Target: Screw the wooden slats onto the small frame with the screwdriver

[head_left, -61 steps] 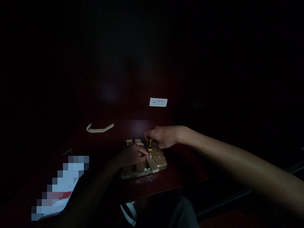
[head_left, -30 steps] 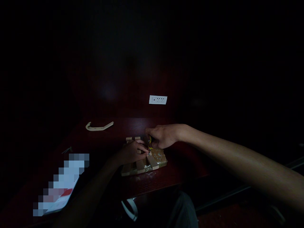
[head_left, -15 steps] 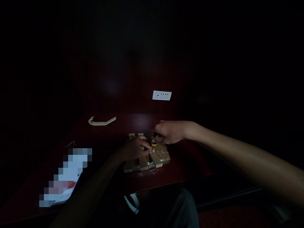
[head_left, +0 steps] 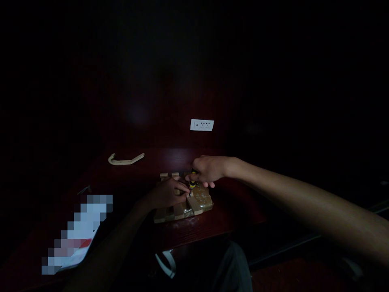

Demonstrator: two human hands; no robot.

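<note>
My right hand (head_left: 208, 168) grips a small screwdriver (head_left: 192, 185) with a yellow and black handle, which stands nearly upright, tip down. Its tip meets the top of a pale wooden slat (head_left: 195, 207). My left hand (head_left: 170, 192) lies across the slatted wooden piece, its fingertips closed together beside the screwdriver's tip. Whatever those fingertips pinch is too small and dark to make out. Under the slats sits a block wrapped in shiny brown tape (head_left: 203, 195).
On the dark red table (head_left: 194, 237) a curved wooden piece (head_left: 126, 161) lies at the back left. A bright, blurred-out flat object (head_left: 82, 235) lies at the left. A white socket panel (head_left: 202, 125) is on the wall. Below the table edge is a pale curved piece (head_left: 167, 263).
My right hand has turned, so the screwdriver's handle shows more and stands straighter, with the lower fingers now visible. My left hand stays by the tip. The whole view has shifted slightly.
</note>
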